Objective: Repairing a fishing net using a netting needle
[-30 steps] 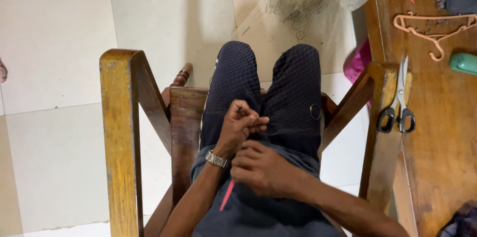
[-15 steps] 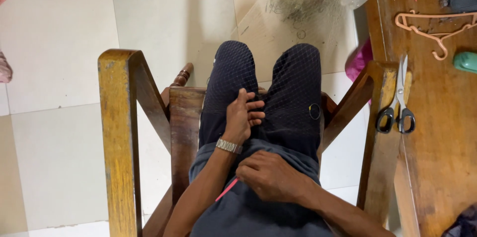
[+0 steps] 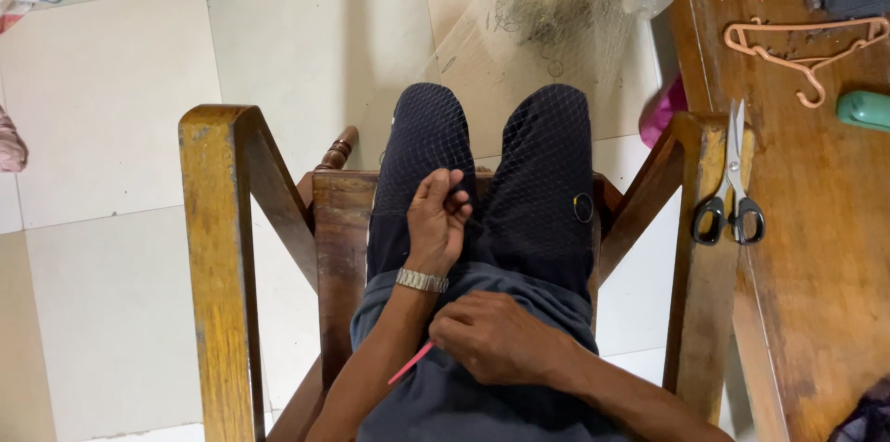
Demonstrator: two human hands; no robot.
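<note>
Pale tiled floor (image 3: pixel 120 108), wooden chair (image 3: pixel 218 247); left hand (image 3: pixel 438 220) fingers pinching net (image 3: pixel 547 155), right hand (image 3: pixel 496 340) gripping pink tool (image 3: pixel 408 365).

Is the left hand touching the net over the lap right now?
Touching. The head view shows the left hand pinching the net where it drapes over the left thigh, fingers curled into the mesh with no gap visible.

Home work corner, tiled floor (image 3: pixel 306 44), wooden chair (image 3: pixel 218 247), scissors (image 3: pixel 731 201), clothes hanger (image 3: pixel 807 48)
</note>
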